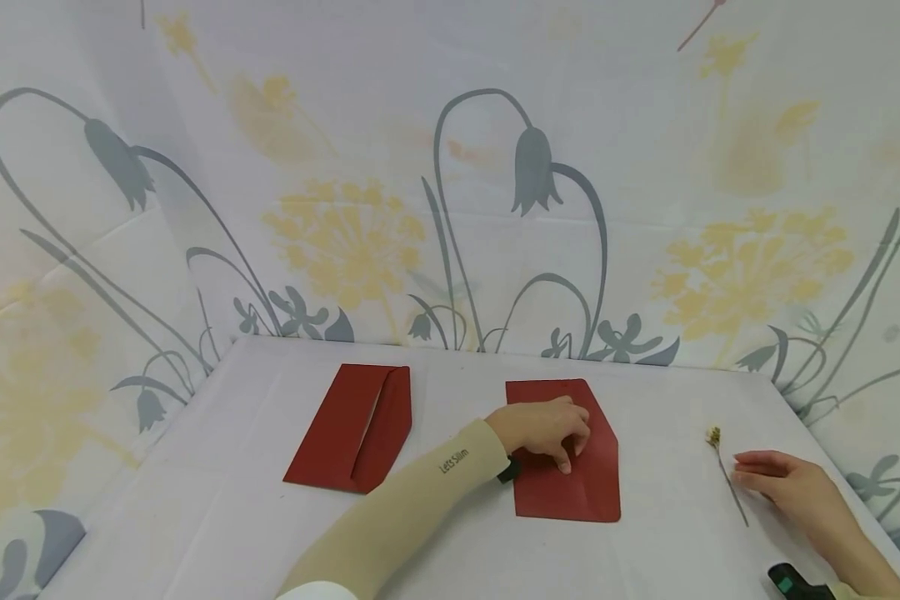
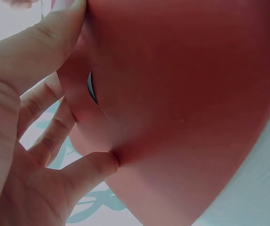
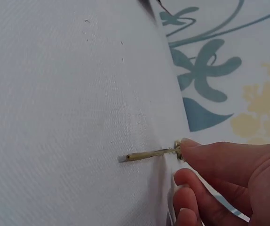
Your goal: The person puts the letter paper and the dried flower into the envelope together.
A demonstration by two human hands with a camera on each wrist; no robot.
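A red envelope lies near the middle of the white table, its flap side toward the right. My left hand reaches over it and pinches it. In the left wrist view, the thumb and bent fingers grip the envelope, some fingers passing behind its edge, and a small slit shows in the paper. On the right lies a dried flower with a thin stem and small pale head. My right hand rests just beside the stem, fingers loosely bent. In the right wrist view the thumb partly hides the flower head behind the stem.
Another red envelope lies at the left with its flap partly lifted. The table is covered in white cloth, and a flower-printed curtain rises behind it and at both sides. A black device sits at the right wrist.
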